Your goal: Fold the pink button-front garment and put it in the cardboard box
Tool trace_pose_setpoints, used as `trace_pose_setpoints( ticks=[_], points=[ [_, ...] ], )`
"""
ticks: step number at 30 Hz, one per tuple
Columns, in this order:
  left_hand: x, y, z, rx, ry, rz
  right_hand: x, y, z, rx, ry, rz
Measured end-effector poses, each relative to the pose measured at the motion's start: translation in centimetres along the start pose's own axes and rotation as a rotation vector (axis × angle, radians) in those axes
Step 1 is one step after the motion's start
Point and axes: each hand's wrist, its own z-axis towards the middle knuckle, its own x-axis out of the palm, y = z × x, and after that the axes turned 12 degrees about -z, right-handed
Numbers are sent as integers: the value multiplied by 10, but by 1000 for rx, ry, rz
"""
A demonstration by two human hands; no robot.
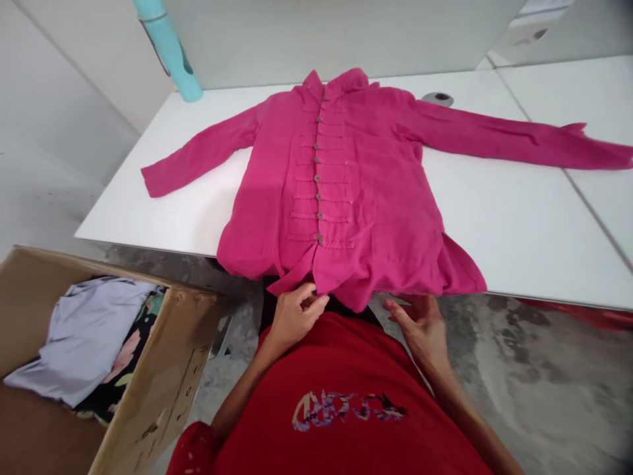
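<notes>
A bright pink long-sleeved shirt lies front up, its collar at the far side and its sleeves spread to both sides. Small dark buttons run down its middle, with stitched bands across the front. The lower hem hangs over the near edge of the white table. At the bottom of the button opening, the curled fingers of my left hand close on the hem. My right hand is at the hem farther right, thumb apart from the fingers; the fingertips are partly hidden by the cloth.
A cardboard box on the left holds a pale lilac garment and a dark floral one. A turquoise tube-like object stands at the back left. A grey round fitting sits behind the right sleeve.
</notes>
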Motion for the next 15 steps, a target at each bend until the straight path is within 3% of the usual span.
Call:
trace_pose_setpoints(
  ticks=[5, 11, 13, 15],
  points=[
    [-5, -16, -4, 194, -23, 52, 3, -4, 3, -24, 4, -55],
    [-12, -36, -6, 485, -158, 226, -5, -1, -7, 256, 97, 319],
    [-11, -39, -4, 531, -160, 177, -5, 2, -10, 264, 124, 365],
    [-9, -42, -3, 520, -120, 87, -6, 5, -12, 236, 195, 259]
  ],
)
